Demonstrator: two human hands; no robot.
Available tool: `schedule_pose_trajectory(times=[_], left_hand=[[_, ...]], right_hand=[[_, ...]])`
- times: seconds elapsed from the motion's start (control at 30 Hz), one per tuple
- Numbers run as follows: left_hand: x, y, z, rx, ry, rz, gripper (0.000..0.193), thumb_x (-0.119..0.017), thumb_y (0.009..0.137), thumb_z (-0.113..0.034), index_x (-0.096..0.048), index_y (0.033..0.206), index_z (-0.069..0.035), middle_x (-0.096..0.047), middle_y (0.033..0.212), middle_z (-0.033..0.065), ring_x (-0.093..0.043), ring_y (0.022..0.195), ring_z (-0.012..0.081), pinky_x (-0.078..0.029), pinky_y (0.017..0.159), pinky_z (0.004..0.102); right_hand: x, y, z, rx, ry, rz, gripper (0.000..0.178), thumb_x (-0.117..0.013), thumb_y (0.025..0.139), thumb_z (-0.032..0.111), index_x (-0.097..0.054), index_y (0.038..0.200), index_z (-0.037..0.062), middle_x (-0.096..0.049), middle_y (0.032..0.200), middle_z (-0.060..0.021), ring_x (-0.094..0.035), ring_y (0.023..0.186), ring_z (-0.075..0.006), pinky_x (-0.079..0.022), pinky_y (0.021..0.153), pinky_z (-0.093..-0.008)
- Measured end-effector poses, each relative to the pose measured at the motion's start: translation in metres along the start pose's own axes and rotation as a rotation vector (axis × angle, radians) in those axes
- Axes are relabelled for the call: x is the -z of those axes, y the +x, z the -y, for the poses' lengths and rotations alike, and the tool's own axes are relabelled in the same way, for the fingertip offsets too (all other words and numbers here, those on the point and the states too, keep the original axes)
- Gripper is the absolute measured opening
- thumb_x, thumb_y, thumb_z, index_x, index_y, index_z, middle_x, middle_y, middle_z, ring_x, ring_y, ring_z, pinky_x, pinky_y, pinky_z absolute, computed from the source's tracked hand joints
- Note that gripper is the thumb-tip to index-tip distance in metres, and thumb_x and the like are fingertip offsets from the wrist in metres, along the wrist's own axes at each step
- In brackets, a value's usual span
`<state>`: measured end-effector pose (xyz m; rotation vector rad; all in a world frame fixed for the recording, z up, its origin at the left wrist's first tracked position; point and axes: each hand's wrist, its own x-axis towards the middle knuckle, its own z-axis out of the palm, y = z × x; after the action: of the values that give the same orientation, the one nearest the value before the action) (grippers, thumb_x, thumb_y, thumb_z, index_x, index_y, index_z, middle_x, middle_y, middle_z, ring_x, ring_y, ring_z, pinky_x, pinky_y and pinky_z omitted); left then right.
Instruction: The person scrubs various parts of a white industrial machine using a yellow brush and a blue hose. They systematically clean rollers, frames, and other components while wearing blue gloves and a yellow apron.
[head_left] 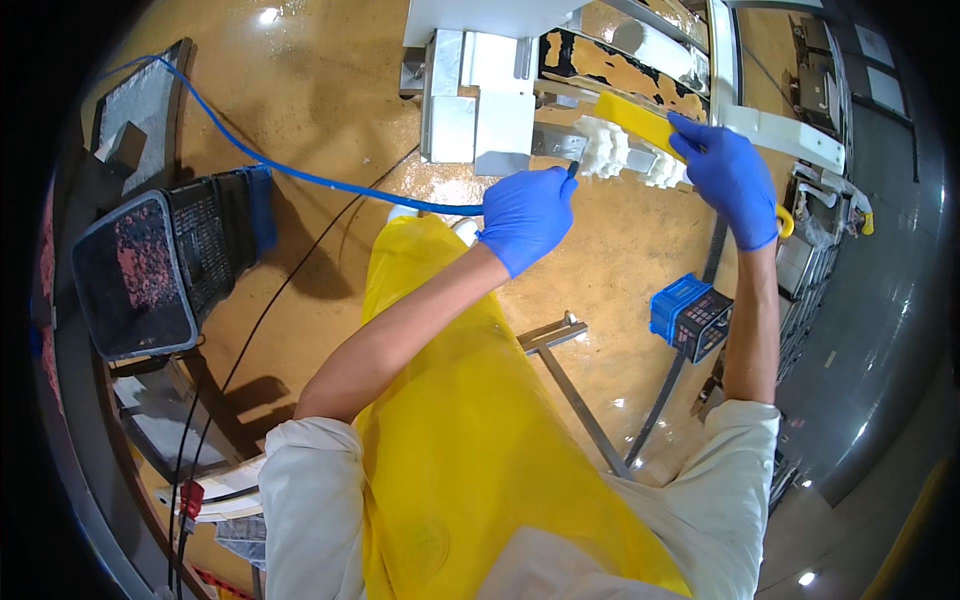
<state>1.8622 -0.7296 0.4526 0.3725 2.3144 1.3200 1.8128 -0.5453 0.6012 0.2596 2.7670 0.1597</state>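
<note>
My left hand (pixel 527 218), in a blue glove, is closed around the end of a blue hose (pixel 330 185). A short dark tip (pixel 573 169) sticks out past its fingers. My right hand (pixel 730 180), also gloved in blue, grips what looks like a yellow brush (pixel 637 122). The brush's block-shaped head points left, and a yellow loop at its other end shows beside my wrist. Just below the brush head are white scalloped wheels (pixel 602 148) on the metal machine. The head covers part of the machine frame, and my fingers hide the brush's middle.
Grey metal boxes (pixel 475 110) of the machine stand ahead of me. Black crates (pixel 135 275) with reddish residue are at left; a small blue and black crate (pixel 690 315) sits at right. The hose and dark cables (pixel 290 275) cross the left side above a wet tan floor (pixel 300 120).
</note>
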Motion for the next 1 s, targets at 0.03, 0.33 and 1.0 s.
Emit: schedule_pose_trajectory(times=[0.03, 0.33, 1.0], left_hand=[[0.000, 0.002, -0.001, -0.004, -0.021, -0.013, 0.027, -0.050, 0.093, -0.030, -0.065, 0.084, -0.009, -0.063, 0.070, 0.0169, -0.062, 0.067, 0.0379, -0.047, 0.059, 0.0479], [-0.018, 0.002, 0.001, -0.059, -0.082, -0.031, 0.025, -0.050, 0.092, -0.028, -0.064, 0.086, -0.008, -0.065, 0.072, 0.0152, -0.064, 0.069, 0.0364, -0.048, 0.059, 0.0486], [0.009, -0.012, 0.015, 0.034, -0.025, -0.090, 0.027, -0.051, 0.093, -0.032, -0.065, 0.085, -0.010, -0.064, 0.070, 0.0172, -0.062, 0.067, 0.0383, -0.047, 0.059, 0.0491]], right_hand=[[-0.013, 0.013, 0.003, 0.068, -0.069, 0.028, 0.024, -0.056, 0.089, 0.028, -0.070, 0.106, 0.0164, -0.068, 0.091, -0.0139, -0.066, 0.082, -0.0337, -0.052, 0.073, -0.0425], [-0.031, 0.036, 0.019, 0.192, -0.271, 0.129, 0.023, -0.057, 0.090, 0.029, -0.070, 0.096, 0.0117, -0.068, 0.084, -0.0127, -0.065, 0.079, -0.0346, -0.051, 0.071, -0.0434], [-0.136, -0.022, 0.004, -0.141, 0.567, 0.120, 0.038, -0.059, 0.093, 0.030, -0.059, 0.128, 0.0139, -0.064, 0.078, -0.0241, -0.065, 0.067, -0.0240, -0.048, 0.064, -0.0349]])
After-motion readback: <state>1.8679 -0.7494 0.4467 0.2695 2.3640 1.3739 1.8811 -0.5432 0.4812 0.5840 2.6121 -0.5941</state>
